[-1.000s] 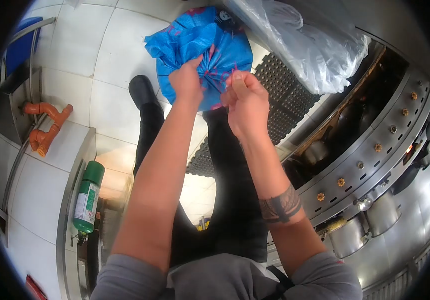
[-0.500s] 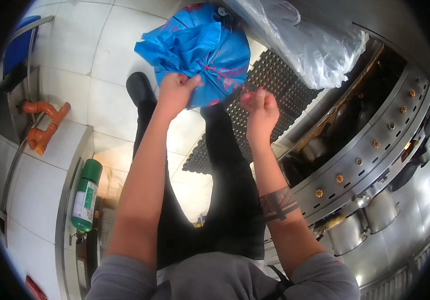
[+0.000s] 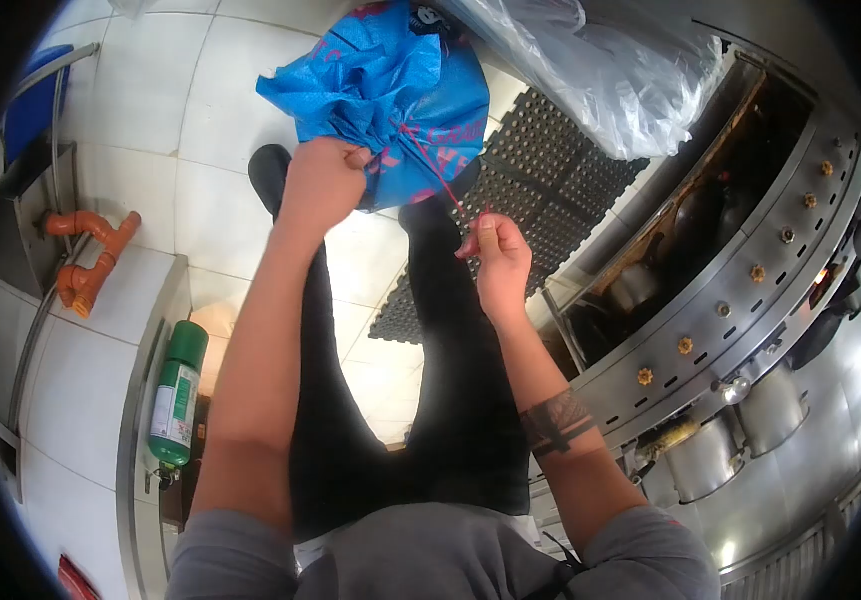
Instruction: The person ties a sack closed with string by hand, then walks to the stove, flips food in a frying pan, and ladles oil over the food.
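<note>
Held hands apart, pinched red string in right hand, curled left hand against blue bag, could not tell its grip, near black mat's left edge.

A red string bars the gap between blue sack and right hand. Passage lies left, over the floor tiles.
</note>
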